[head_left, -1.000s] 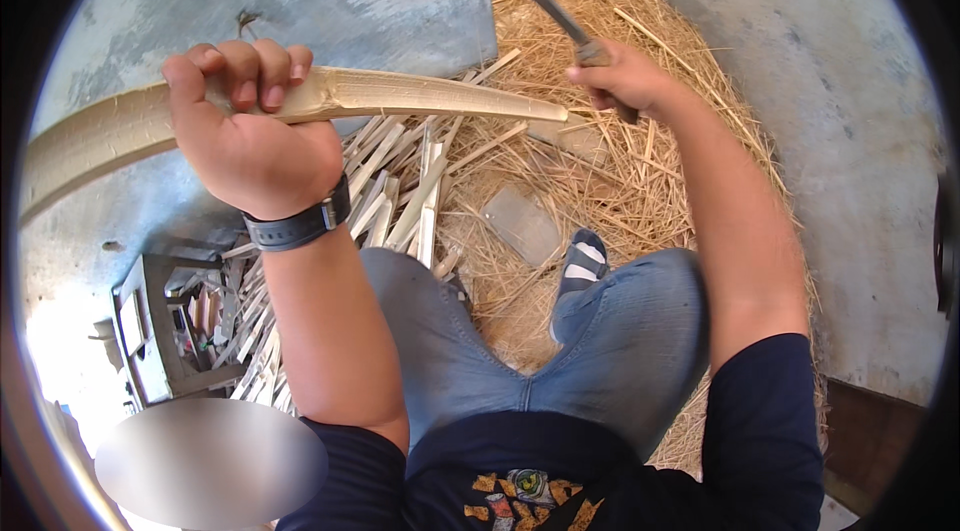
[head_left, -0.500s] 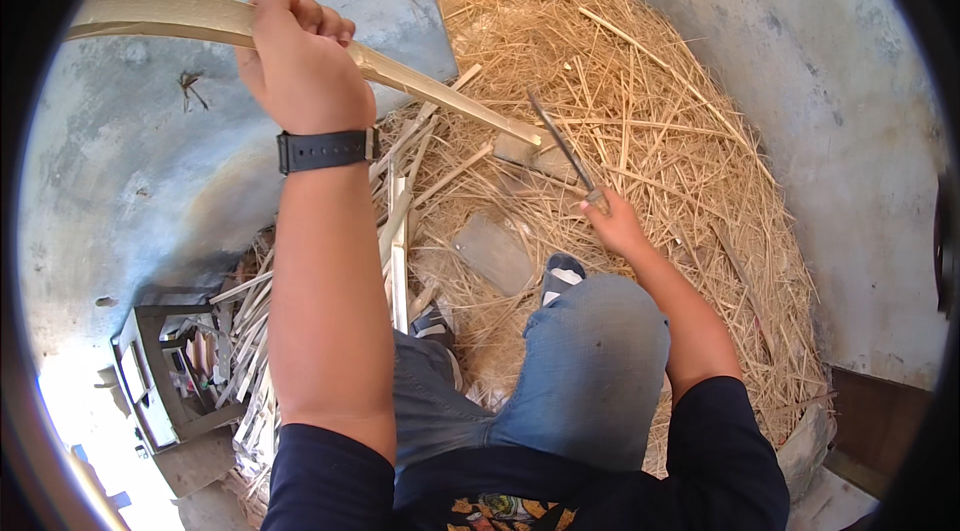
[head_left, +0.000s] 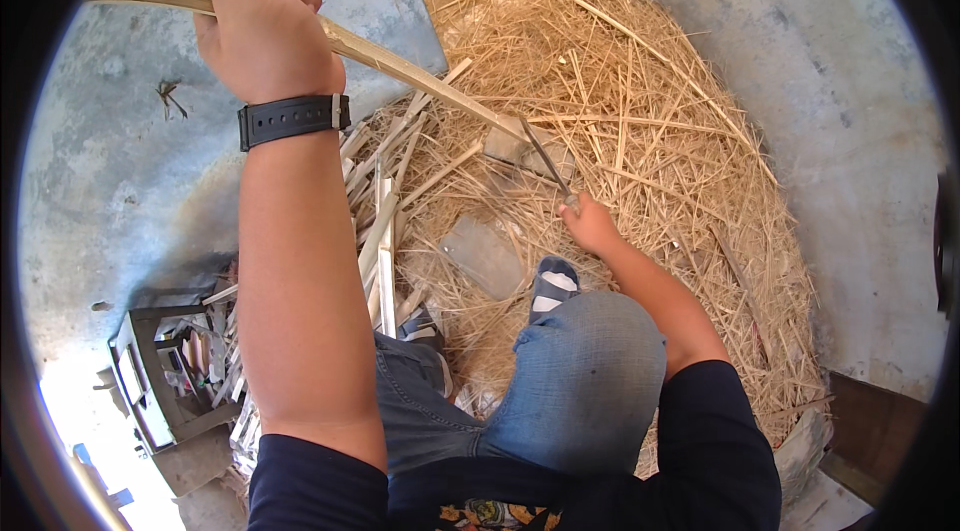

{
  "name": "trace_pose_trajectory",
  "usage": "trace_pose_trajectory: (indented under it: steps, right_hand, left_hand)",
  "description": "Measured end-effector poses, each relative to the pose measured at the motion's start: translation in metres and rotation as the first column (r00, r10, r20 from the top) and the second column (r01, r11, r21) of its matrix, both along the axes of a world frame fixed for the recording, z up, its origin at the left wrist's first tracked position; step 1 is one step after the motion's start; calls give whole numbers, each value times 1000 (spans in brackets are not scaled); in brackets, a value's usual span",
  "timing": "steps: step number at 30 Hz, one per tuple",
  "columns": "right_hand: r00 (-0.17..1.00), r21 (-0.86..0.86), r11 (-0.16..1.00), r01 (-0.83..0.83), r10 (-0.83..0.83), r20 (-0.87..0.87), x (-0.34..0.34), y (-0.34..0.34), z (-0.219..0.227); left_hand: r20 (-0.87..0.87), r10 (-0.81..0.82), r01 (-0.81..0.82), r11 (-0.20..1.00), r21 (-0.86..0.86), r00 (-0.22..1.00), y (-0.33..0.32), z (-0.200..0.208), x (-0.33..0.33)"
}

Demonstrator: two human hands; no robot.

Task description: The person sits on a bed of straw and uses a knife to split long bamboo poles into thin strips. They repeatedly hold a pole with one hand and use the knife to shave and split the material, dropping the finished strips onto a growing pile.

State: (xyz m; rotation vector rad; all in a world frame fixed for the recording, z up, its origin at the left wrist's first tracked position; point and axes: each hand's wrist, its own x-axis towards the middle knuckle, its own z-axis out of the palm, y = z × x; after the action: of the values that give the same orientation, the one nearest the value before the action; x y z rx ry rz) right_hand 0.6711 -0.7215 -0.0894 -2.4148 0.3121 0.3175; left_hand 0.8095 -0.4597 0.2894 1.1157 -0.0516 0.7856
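Note:
My left hand (head_left: 265,26), with a black strap on its wrist, is raised at the upper left and closed around a long pale bamboo strip (head_left: 420,79). The strip slants down to the right, and its far part runs out past my hand to the left. My right hand (head_left: 590,225), lower and farther right, grips the handle of a knife (head_left: 543,159) with a long, narrow dark blade. The blade's upper part meets the low end of the strip, over a grey block (head_left: 506,148) on the floor.
Shavings and thin splints (head_left: 650,151) cover the floor up to the curving right wall (head_left: 830,131). Split strips (head_left: 385,261) lie beside my left foot. A flat grey slab (head_left: 484,256) is between my feet. At lower left stands a small cabinet (head_left: 170,371) holding odds and ends.
My left hand has moved up and left, drawing the bamboo strip with it. The knife has shifted left, and its blade now meets the strip's end; before, there was a gap.

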Motion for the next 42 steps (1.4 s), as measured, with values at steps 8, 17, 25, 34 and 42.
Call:
trace_pose_trajectory:
  steps: [8, 17, 25, 34, 42]
  right_hand:
    - [870, 183, 967, 174, -239, 432, 11, 19, 27]
    - [983, 149, 978, 143, -158, 93, 23, 12, 10]
    - [997, -6, 999, 41, -40, 70, 11, 18, -18]
    - [932, 428, 885, 182, -295, 213, 39, 13, 25]
    - [996, 10, 999, 40, -39, -81, 17, 17, -10]
  left_hand:
    - [22, 31, -31, 999, 36, 999, 4, -2, -1]
    - [56, 20, -21, 1000, 13, 998, 7, -6, 2]
    - [20, 72, -71, 997, -25, 997, 4, -4, 2]
    - [30, 66, -66, 998, -3, 997, 11, -7, -1]
    - [29, 75, -75, 997, 7, 997, 17, -11, 10]
